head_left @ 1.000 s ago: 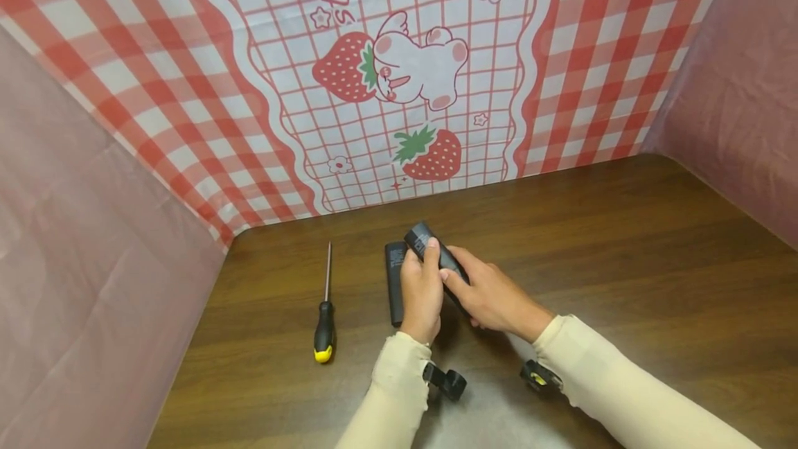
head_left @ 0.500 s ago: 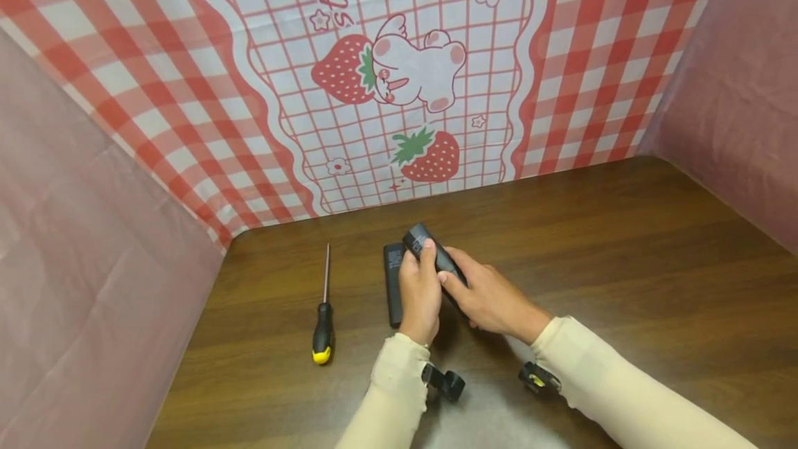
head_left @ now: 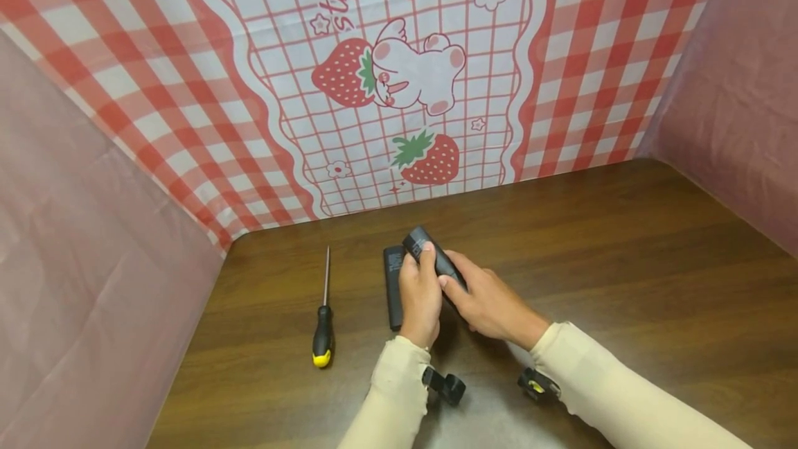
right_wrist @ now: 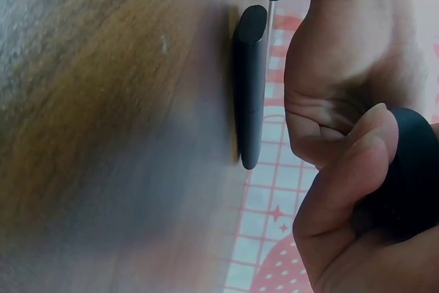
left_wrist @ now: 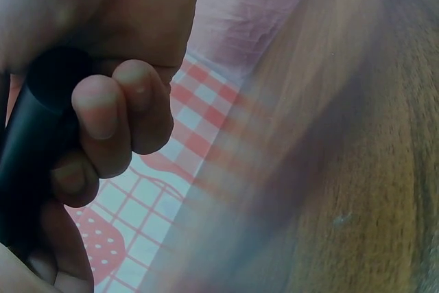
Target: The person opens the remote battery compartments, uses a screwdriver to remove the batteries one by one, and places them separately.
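Note:
Both hands grip one black remote control (head_left: pixel 419 238), tilted above the table. My left hand (head_left: pixel 420 300) holds its far part, thumb lying over the face with pale printing. Around its near part my right hand (head_left: pixel 499 303) is curled, thumb on top. The left wrist view has left fingers (left_wrist: pixel 103 118) bent beside its dark rounded end. A second black remote control (head_left: pixel 392 289), also with pale print, lies on the table, partly hidden by the left hand. Its smooth oval end and a thin seam show in the right wrist view.
A screwdriver (head_left: pixel 323 331) with a black and yellow handle lies to the left, shaft pointing away. The brown wooden table (head_left: pixel 623 262) meets a red checked strawberry cloth (head_left: pixel 486 89) behind. Pink cloth hangs at both sides.
The head view has tilted slightly, so everything sits a little lower. Both hands keep nearly the same hold on the remote control; the screwdriver and second remote control stay in place.

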Demonstrator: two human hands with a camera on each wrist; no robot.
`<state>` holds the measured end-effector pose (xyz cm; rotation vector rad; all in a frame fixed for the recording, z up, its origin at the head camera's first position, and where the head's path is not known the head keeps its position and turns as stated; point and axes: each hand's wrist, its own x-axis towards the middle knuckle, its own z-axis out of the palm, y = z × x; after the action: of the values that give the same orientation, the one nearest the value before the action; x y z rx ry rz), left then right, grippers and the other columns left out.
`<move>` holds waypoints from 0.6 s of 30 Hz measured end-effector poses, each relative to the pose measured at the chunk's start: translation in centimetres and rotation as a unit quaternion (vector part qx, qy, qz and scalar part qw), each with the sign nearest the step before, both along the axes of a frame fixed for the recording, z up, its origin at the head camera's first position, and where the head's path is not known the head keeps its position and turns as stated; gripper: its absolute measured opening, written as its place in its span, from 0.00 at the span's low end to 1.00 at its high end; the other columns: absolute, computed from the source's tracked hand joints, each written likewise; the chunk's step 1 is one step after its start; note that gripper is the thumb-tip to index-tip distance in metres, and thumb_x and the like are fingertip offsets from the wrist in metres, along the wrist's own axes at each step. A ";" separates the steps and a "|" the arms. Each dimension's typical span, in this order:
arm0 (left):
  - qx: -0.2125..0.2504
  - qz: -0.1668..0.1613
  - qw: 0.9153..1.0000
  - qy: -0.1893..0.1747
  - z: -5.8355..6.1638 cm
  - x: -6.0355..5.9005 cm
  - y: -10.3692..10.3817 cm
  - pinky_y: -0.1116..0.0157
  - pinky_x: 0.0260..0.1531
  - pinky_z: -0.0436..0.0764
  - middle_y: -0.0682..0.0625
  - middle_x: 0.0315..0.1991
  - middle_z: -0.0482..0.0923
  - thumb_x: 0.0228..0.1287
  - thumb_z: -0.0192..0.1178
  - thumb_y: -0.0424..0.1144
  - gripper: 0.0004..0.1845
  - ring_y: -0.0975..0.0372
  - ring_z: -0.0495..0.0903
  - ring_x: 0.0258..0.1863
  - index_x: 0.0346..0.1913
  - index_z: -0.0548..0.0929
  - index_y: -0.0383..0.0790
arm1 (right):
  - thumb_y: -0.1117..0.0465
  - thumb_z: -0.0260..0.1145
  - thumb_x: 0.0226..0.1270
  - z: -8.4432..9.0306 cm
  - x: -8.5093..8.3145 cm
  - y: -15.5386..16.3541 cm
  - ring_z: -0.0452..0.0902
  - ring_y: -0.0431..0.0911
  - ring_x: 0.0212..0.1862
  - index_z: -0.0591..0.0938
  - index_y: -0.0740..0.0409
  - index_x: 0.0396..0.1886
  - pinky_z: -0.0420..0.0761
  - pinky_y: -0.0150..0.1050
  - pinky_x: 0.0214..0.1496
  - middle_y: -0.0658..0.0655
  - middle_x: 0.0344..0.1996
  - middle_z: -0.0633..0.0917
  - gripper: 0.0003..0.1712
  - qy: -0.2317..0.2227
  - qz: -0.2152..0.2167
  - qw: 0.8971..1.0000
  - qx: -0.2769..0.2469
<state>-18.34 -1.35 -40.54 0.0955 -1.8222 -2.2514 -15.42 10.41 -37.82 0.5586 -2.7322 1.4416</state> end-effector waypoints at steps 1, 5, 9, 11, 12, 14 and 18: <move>0.000 0.000 1.000 0.001 0.0 0.0 0.0 0.66 0.35 0.78 0.47 0.34 0.79 0.76 0.53 0.46 0.16 0.60 0.79 0.33 0.45 0.79 0.34 | 0.52 0.56 0.79 0.0 0.0 0.0 0.73 0.43 0.12 0.68 0.52 0.72 0.76 0.42 0.15 0.63 0.35 0.82 0.26 0.000 0.001 1.000 -0.001; 0.001 0.001 1.000 0.000 -0.1 -0.1 0.0 0.67 0.36 0.78 0.46 0.35 0.79 0.76 0.53 0.46 0.16 0.59 0.79 0.33 0.46 0.79 0.34 | 0.52 0.56 0.79 -0.1 0.0 0.1 0.73 0.43 0.12 0.68 0.52 0.72 0.76 0.42 0.15 0.63 0.36 0.82 0.26 -0.001 0.005 1.000 -0.004; -0.002 0.001 1.000 -0.002 0.0 0.0 -0.1 0.66 0.37 0.79 0.46 0.36 0.79 0.77 0.53 0.46 0.16 0.59 0.79 0.35 0.47 0.79 0.34 | 0.52 0.55 0.79 -0.1 0.0 0.1 0.73 0.43 0.12 0.68 0.52 0.72 0.76 0.42 0.15 0.64 0.38 0.82 0.25 -0.006 0.006 1.000 -0.008; -0.004 0.002 1.000 -0.002 0.1 0.0 -0.1 0.65 0.37 0.79 0.46 0.36 0.79 0.77 0.52 0.46 0.16 0.59 0.79 0.35 0.47 0.79 0.35 | 0.52 0.54 0.80 -0.1 0.0 0.0 0.73 0.44 0.13 0.68 0.52 0.72 0.76 0.42 0.15 0.64 0.39 0.82 0.25 -0.009 0.006 1.000 -0.011; -0.006 0.004 1.000 -0.002 0.1 0.1 -0.1 0.65 0.37 0.79 0.46 0.36 0.79 0.77 0.52 0.46 0.16 0.59 0.79 0.35 0.47 0.79 0.35 | 0.52 0.54 0.80 -0.1 0.0 0.0 0.73 0.44 0.13 0.68 0.52 0.72 0.76 0.43 0.15 0.65 0.40 0.82 0.25 -0.010 0.006 1.000 -0.012; -0.008 0.007 1.000 -0.002 0.1 0.0 0.0 0.65 0.37 0.78 0.46 0.36 0.79 0.77 0.52 0.46 0.16 0.60 0.79 0.35 0.46 0.79 0.35 | 0.52 0.54 0.80 -0.1 0.0 0.0 0.72 0.44 0.13 0.68 0.52 0.72 0.76 0.43 0.15 0.65 0.41 0.81 0.25 -0.013 0.006 1.000 -0.014; -0.009 0.012 1.000 -0.005 0.1 0.0 0.0 0.65 0.36 0.78 0.47 0.35 0.79 0.77 0.51 0.47 0.16 0.60 0.78 0.33 0.45 0.78 0.35 | 0.53 0.54 0.80 -0.1 0.0 0.0 0.72 0.45 0.13 0.68 0.53 0.72 0.76 0.43 0.15 0.66 0.43 0.81 0.25 -0.013 0.007 1.000 -0.015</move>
<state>-18.37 -1.33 -40.39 0.1250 -1.8350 -2.2217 -15.41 10.37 -37.91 0.5636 -2.7275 1.5019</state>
